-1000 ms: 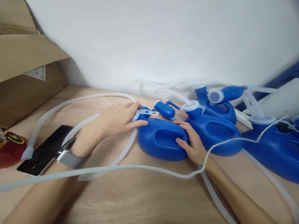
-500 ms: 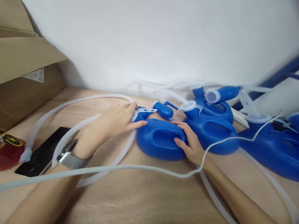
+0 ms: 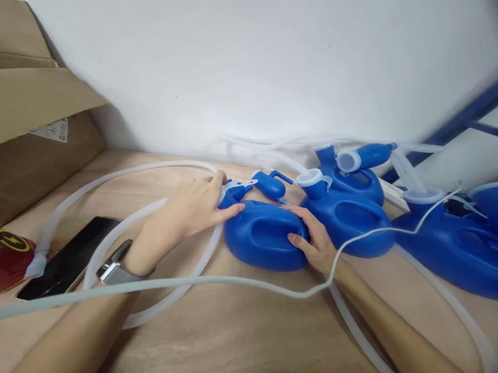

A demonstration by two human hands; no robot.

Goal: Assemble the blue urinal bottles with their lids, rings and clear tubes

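A blue plastic urinal bottle with a moulded handle lies on the wooden table in front of me. My left hand closes round its neck end, thumb along the shoulder, covering most of the mouth. A pale cap strap shows past its fingers. At the opposite end, my right hand grips the body, with the thumb at the handle hollow and the fingers over the top. Close to the left hand, a translucent hose loops over the table. Behind the bottle lies a small blue funnel-like piece with a white rim.
More blue bottles with hoses stand to the right. On the left are an open cardboard box, a black phone and a red container. A white cable crosses in front of my arms. A white wall rises behind the table.
The view has shifted slightly. Both hands keep their hold on the bottle, with hardly any visible movement.
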